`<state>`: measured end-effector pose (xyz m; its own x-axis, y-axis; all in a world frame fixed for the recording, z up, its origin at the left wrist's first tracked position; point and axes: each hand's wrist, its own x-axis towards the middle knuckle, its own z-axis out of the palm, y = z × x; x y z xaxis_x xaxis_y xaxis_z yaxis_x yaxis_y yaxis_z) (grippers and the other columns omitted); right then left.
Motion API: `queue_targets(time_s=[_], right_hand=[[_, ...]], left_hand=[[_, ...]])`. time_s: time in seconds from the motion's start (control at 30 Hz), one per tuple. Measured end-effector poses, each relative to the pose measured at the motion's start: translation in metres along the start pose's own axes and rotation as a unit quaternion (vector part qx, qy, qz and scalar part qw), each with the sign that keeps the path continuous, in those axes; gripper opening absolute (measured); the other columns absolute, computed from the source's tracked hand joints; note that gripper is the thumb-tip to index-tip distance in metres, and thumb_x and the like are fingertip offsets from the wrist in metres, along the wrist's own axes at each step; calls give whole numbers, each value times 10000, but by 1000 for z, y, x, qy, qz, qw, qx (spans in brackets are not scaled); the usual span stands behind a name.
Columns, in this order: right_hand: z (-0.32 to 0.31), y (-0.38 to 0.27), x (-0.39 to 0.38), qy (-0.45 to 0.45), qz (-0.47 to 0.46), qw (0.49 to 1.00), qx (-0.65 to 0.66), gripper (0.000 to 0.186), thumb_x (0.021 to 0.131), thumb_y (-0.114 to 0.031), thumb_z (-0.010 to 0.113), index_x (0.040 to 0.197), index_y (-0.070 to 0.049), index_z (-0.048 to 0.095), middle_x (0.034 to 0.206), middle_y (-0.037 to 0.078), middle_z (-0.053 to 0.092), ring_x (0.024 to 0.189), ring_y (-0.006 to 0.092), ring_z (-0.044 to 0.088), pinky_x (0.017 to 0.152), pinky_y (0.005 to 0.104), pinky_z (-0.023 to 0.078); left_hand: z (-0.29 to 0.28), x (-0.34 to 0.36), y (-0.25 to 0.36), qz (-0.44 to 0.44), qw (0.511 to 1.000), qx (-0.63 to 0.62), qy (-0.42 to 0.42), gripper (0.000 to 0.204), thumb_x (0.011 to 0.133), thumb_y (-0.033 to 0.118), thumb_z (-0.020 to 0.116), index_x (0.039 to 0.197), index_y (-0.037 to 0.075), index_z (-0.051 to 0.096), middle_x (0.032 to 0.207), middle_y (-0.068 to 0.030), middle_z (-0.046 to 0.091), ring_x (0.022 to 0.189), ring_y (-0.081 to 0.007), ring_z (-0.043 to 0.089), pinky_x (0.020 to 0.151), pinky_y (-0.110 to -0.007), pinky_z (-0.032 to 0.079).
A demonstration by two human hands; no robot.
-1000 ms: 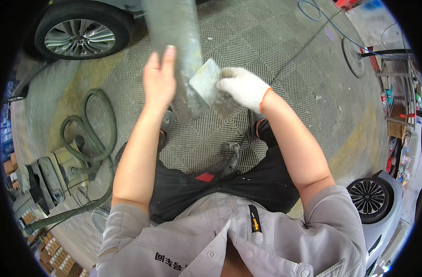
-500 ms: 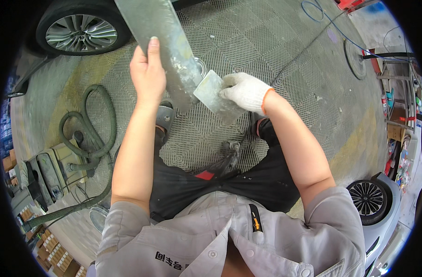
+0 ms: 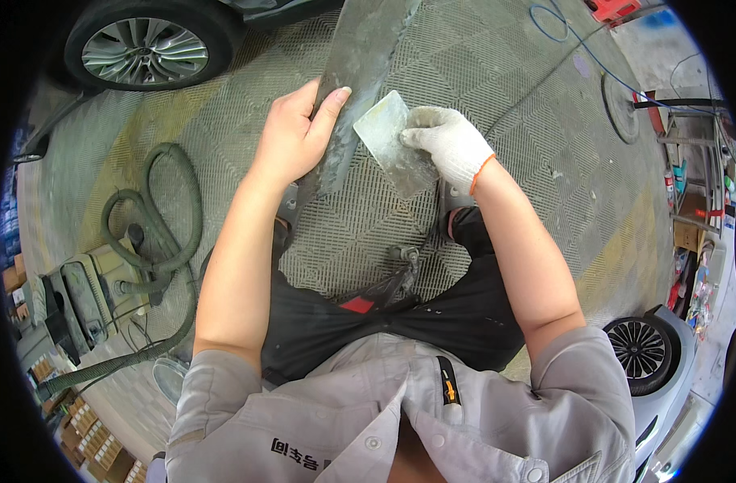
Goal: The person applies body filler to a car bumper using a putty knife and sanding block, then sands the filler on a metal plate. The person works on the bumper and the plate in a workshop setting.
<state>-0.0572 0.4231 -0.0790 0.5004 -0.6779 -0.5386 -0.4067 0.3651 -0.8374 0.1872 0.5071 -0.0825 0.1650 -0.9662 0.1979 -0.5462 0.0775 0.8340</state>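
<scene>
Grey body panel (image 3: 360, 88), long, narrow and smeared with pale filler, runs from the top centre of the head view down toward the middle of the frame. The bare left hand (image 3: 291, 137) lies flat against its left edge, fingers (image 3: 329, 109) stretched out rather than curled, steadying it. The right hand (image 3: 448, 145), in a white knit glove with an orange cuff, has its fingers closed on a flat grey spreader blade (image 3: 392, 145), whose upper corner touches the panel just right of the left fingertips. Below lies a grey patterned grid floor (image 3: 496, 88). A car wheel (image 3: 146, 48) sits at upper left, a green hose (image 3: 171, 217) loops at left beside a vacuum machine (image 3: 74, 298), and another wheel (image 3: 637, 350) shows at lower right. As a judgement: the open-palmed hold could let the panel slide, making the blade skid or gouge. No container with visible contents can be made out.
</scene>
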Motion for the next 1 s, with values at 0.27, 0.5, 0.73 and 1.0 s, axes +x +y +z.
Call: queue_targets(time_s=[0.27, 0.5, 0.73, 1.0], right_hand=[[24, 3, 10, 34, -19, 998, 58, 414, 1034, -200, 669, 1372, 39, 700, 1228, 154, 772, 1115, 242, 729, 1000, 380, 571], [24, 0, 14, 126, -91, 981, -118, 484, 972, -224, 582, 1342, 60, 715, 1208, 265, 788, 1153, 344, 767, 1039, 407, 575], [12, -13, 4, 129, -39, 983, 124, 497, 1052, -260, 562, 1407, 70, 670, 1330, 287, 738, 1066, 324, 782, 993, 396, 612], [10, -15, -2, 152, -49, 987, -31, 670, 980, -364, 808, 1412, 126, 658, 1269, 283, 768, 1099, 305, 790, 957, 383, 633]], left_hand=[[13, 4, -11, -39, 963, -188, 190, 348, 1176, 326, 610, 1227, 7, 739, 1108, -15, 765, 986, -98, 654, 896, -279, 534], [23, -4, -8, -152, 910, -354, 153, 247, 1077, 181, 764, 1241, 0, 730, 1178, -63, 772, 1054, -160, 709, 958, -331, 559], [40, -4, -5, -151, 902, -378, 144, 296, 1058, 152, 791, 1279, -20, 697, 1245, -81, 746, 1135, -168, 686, 1019, -336, 530], [59, -17, 13, -133, 909, -359, 166, 243, 1039, 98, 801, 1239, 5, 698, 1219, -66, 731, 1119, -157, 675, 1014, -332, 530]])
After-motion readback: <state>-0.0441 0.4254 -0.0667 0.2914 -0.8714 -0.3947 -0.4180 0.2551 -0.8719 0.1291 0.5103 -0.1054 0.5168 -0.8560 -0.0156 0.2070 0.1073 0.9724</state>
